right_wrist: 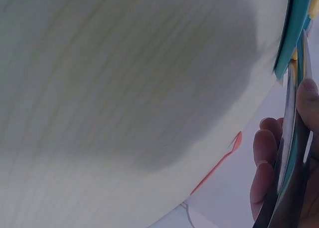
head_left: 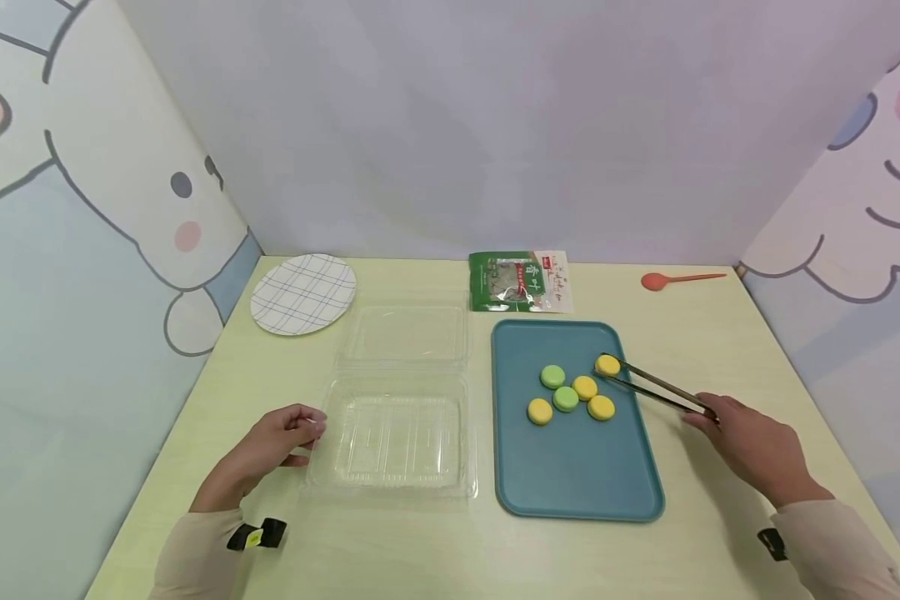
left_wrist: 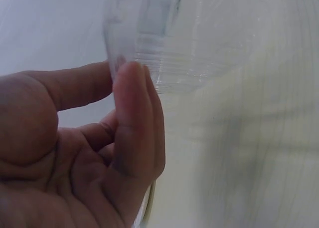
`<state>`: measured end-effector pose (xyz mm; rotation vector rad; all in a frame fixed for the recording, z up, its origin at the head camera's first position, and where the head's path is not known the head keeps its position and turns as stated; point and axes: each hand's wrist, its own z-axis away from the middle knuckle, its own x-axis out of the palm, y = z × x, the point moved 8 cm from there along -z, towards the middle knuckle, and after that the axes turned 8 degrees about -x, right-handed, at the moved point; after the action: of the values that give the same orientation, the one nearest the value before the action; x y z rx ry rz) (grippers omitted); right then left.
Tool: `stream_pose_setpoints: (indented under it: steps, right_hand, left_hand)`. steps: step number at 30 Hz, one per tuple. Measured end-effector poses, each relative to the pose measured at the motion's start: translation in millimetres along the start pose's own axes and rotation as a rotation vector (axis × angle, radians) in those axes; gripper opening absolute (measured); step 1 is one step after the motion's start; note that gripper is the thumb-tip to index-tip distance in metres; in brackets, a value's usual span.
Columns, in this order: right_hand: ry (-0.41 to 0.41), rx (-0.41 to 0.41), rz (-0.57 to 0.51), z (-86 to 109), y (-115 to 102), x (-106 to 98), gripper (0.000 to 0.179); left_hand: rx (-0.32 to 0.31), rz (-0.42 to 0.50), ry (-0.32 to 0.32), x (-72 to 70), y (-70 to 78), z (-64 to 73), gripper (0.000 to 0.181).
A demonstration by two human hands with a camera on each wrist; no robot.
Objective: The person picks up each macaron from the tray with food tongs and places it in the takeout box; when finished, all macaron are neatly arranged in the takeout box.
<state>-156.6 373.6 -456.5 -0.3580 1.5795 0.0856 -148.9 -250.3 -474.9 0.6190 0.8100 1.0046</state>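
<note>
My right hand (head_left: 757, 446) grips a pair of metal tongs (head_left: 663, 387), whose tips lie on both sides of a yellow macaron-like disc (head_left: 607, 365) at the right part of the blue tray (head_left: 577, 475). More yellow discs (head_left: 540, 412) and two green discs (head_left: 552, 377) lie on that tray. At the left, my left hand (head_left: 273, 442) pinches the side rim of a clear plastic clamshell box (head_left: 397, 442) between thumb and fingers. Its lid (head_left: 407, 333) is folded back, away from me. In the right wrist view, fingers (right_wrist: 264, 153) wrap the tongs' arms.
Behind the box lies a white checked plate (head_left: 303, 294). A green and white food packet (head_left: 520, 282) rests behind the tray, and a red spoon (head_left: 682, 279) lies at the back right. Walls (head_left: 450, 125) enclose the table at the back and both sides.
</note>
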Motion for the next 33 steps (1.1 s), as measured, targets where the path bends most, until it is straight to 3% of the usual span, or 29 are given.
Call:
stream_pose_setpoints:
  steps: [14,33]
  right_hand:
    - [-0.012,0.012,-0.042,-9.5,-9,2,0.028]
    - [0.107,-0.127,-0.002,-37.0,-54,-11,0.029]
  left_hand:
    - [-0.007,0.011,0.022,-1.7,-2.2,-0.3,0.032]
    - [0.002,0.028,0.037,-1.5,-1.8,0.2,0.016]
